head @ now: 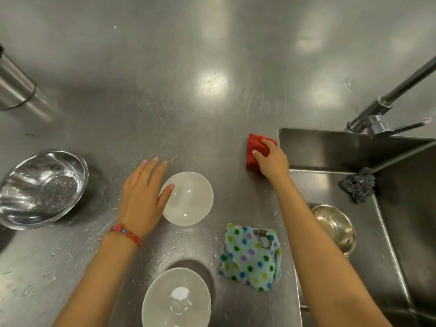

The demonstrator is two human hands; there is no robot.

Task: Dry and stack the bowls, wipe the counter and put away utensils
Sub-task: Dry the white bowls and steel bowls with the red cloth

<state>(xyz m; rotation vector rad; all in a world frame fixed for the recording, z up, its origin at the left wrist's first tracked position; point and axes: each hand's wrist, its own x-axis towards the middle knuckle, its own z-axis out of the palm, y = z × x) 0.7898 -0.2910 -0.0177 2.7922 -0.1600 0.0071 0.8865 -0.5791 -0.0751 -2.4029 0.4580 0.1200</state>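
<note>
Red cloth (257, 149) gripped by R hand (271, 159), long axis front-to-back; L hand (141, 197) flat, thumb on bowl (188, 198).

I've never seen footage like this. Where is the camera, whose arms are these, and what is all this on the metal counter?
There is no machine here: a person wears a camera on the head, looking down at their own arms. The right hand grips a red cloth on the steel counter, beside the sink. The left hand is open, its thumb touching a white bowl. A second white bowl sits nearer the person, a metal bowl to the left. A dotted towel lies by the sink, which holds a scrubber and a small metal bowl.
</note>
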